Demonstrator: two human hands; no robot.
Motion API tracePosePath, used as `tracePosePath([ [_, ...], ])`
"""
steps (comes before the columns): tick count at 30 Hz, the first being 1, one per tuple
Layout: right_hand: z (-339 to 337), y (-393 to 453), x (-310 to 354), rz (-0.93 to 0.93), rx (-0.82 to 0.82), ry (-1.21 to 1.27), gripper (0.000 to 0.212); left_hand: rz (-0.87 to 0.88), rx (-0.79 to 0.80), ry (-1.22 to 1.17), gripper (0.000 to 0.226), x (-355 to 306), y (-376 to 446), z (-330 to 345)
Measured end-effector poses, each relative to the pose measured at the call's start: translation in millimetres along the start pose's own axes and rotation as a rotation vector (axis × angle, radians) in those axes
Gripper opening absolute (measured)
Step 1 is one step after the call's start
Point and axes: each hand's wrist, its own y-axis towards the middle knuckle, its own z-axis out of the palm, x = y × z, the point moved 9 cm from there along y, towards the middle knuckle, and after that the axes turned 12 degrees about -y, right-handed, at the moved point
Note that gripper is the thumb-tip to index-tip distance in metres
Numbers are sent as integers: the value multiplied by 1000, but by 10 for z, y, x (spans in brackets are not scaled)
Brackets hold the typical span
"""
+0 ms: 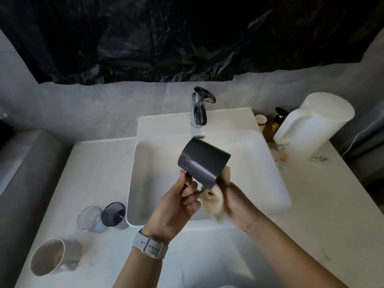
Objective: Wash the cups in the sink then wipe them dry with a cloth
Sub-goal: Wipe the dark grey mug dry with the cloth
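Note:
Over the white sink (270,196) my left hand (176,206) grips the handle of a dark grey mug (201,161), which is tilted with its base pointing up and away. My right hand (236,202) holds a pale yellow cloth (214,204) against the mug's mouth, partly tucked inside. On the counter to the left stand a clear glass (90,219), a smoky dark glass (115,215) and a white mug (52,256).
A chrome tap (199,109) stands behind the basin, with no water seen running. At the right are a large white jug (311,127), an amber pump bottle (274,123) and a small paper cup (260,120). Black plastic sheeting (187,38) covers the wall above.

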Motion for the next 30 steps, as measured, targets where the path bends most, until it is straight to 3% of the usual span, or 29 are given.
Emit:
tracePosePath([
  [2, -214, -23, -119, 30, -72, 49, 26, 12, -2, 80, 33, -69, 19, -28],
  [5, -622, -92, -120, -20, -311, 213, 35, 64, -32, 237, 33, -236, 14, -65],
  [8, -813, -212, 192, -177, -441, 186, 21, 81, -32, 428, 35, -287, -11, -35],
  [11, -538, -284, 674, -420, -336, -76, 11, 84, 57, 594, 43, -169, -79, 189],
  [13, -281, -380, 875, -599, -272, -269, 27, 68, 92, 670, 44, -58, -113, 286],
  [16, -136, -494, 973, -855, -318, -513, 60, 111, 44, 799, 46, -4, -131, 311],
  [19, -74, -492, 1074, -1001, -349, -772, 57, 221, 31, 767, 41, -43, -152, 351],
  [21, -102, -395, 1192, -1014, -355, -809, 44, 252, 39, 728, 39, -37, -150, 386],
  [23, -222, -204, 1240, -870, -284, -610, 32, 297, 27, 705, 46, -66, -133, 384],
  [26, -295, -13, 1068, -658, -127, -370, 30, 377, -20, 718, 42, -177, -118, 332],
  [30, -129, -213, 1022, -883, -125, -775, 35, 400, -25, 870, 39, -176, -80, 229],
])
